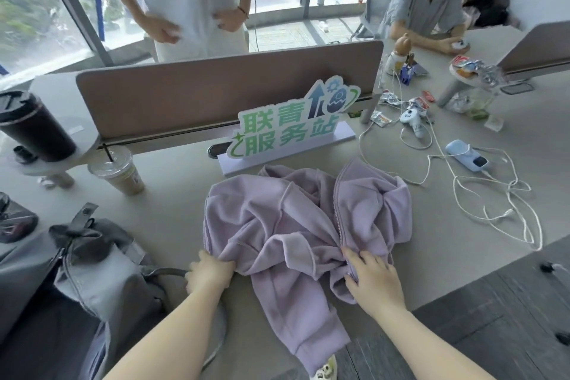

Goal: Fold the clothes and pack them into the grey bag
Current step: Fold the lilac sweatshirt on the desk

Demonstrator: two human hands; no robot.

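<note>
— Grey desk (172, 194) by a big window; what are the fingers doing?

— Left hand (209, 273) bunches a fold of the lilac jacket (296, 225) in curled fingers. Right hand (371, 278) pinches the fabric beside the zip, fingers bent.

— Where does the jacket lie?

— Crumpled on the desk, one sleeve hanging over the near edge.

— Containers?

— Grey bag (92, 271) just left, unzipped; contents unclear. Lidded iced drink (118, 173) behind it.
</note>
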